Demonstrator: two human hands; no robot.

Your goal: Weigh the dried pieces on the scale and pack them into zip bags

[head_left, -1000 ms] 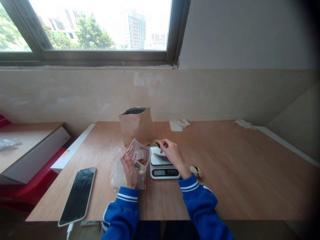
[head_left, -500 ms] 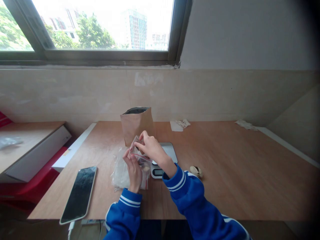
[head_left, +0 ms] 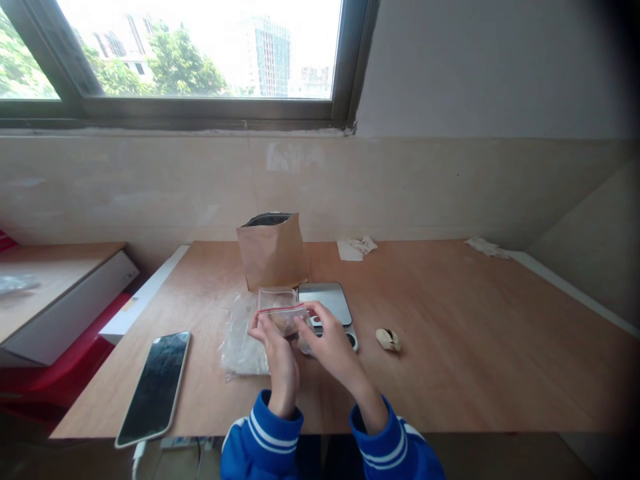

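Your L hand & R hand pinch bag near top, prob. to hold it taut, scale just past R hand.

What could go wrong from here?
The left hand and right hand hold the zip bag, seal state unclear; if open, a slip might spill it.
The phone overhangs the table edge, cable attached; a snag might pull it off.
The right hand could nudge the scale behind it.
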